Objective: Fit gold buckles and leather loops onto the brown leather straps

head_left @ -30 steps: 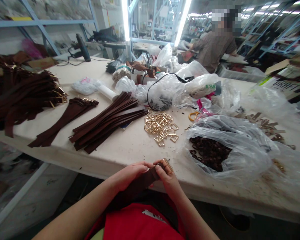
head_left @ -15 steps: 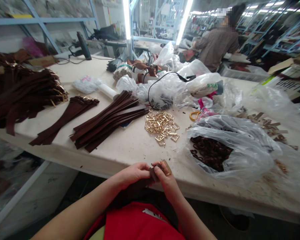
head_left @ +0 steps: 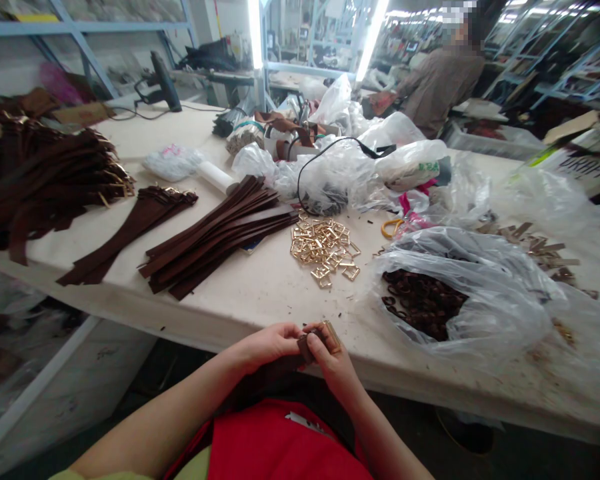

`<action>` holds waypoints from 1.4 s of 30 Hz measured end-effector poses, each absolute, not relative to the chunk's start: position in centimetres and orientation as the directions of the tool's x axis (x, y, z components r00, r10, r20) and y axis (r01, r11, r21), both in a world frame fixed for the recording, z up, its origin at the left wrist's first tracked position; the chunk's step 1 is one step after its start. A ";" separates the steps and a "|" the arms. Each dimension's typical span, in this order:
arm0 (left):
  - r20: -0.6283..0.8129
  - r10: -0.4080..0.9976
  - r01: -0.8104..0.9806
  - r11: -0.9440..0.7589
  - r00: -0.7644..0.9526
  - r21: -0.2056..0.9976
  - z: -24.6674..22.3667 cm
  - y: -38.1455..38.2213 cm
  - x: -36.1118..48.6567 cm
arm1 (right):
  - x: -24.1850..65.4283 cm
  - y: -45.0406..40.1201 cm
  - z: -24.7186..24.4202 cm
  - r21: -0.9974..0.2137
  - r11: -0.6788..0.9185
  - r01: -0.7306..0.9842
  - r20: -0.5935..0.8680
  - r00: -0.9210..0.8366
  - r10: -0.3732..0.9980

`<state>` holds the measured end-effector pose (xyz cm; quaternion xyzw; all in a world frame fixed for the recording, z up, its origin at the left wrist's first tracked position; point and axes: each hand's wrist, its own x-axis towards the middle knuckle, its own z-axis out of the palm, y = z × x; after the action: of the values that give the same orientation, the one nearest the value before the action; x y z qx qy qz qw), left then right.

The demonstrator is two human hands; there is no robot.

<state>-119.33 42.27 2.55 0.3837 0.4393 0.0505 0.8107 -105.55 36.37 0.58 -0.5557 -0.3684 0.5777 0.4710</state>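
Observation:
Both hands meet over the table's front edge. My left hand [head_left: 277, 343] pinches one side of a dark brown strap [head_left: 287, 365], whose length hangs down toward my lap. My right hand [head_left: 330, 353] is closed on the strap's end, thumb on top. A gold buckle [head_left: 332, 333] lies against the right fingers; how it joins the strap is hidden. Beyond my hands is a heap of gold buckles [head_left: 325, 247]. Left of it lies a stack of brown straps [head_left: 220, 237]. To the right, an open plastic bag [head_left: 500, 287] holds small dark brown loops [head_left: 423, 300].
A smaller bundle of straps with buckles [head_left: 135, 230] and a large strap pile [head_left: 45, 173] lie left. Clear plastic bags [head_left: 350, 173] crowd the table's middle. A yellow ring [head_left: 391, 229] lies by the open bag. Another person [head_left: 437, 80] stands at the far right.
The camera view has shifted slightly. My right thumb and the strap end have moved a little, while both hands stay together on the strap.

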 end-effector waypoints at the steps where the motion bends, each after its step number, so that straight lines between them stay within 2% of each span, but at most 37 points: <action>1: -0.672 0.422 0.263 0.692 0.608 0.672 2.6 42.3 -119.4 | -105.6 36.4 0.4 -0.950 -0.284 -0.128 -0.296 0.079 0.952; 6: -0.688 0.448 0.291 0.673 0.571 0.679 2.6 42.4 -120.2 | -105.2 36.7 -1.1 -0.945 -0.301 -0.124 -0.320 0.174 0.931; 12: -0.642 0.453 0.226 0.680 0.618 0.697 1.7 42.2 -120.6 | -105.1 36.8 -1.1 -0.977 -0.207 0.056 -0.191 0.213 0.958; 16: -0.631 0.467 0.230 0.661 0.620 0.714 0.8 42.1 -120.3 | -105.4 36.3 -1.1 -0.975 -0.202 0.096 -0.179 0.209 0.961; 25: -0.596 0.481 0.408 0.444 0.643 0.798 0.5 42.6 -120.6 | -106.0 35.7 -2.5 -0.967 -0.116 0.229 -0.053 0.265 0.963; 29: -0.594 0.389 0.408 0.462 0.705 0.787 0.5 42.6 -120.7 | -105.9 35.6 -2.5 -0.952 -0.136 0.276 -0.070 0.236 0.969; 35: -0.592 0.231 0.434 0.488 0.772 0.757 0.7 42.8 -120.9 | -106.0 35.7 -2.6 -0.968 -0.161 0.195 -0.108 0.254 0.961; 42: -0.647 0.207 0.534 0.413 0.734 0.738 0.9 42.8 -120.9 | -106.1 35.4 -2.9 -0.960 -0.161 0.229 -0.103 0.243 0.964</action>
<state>-120.88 42.84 0.87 0.5309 0.3489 -0.1066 0.7649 -106.11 35.39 -2.92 -0.6449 -0.4627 0.4055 0.4535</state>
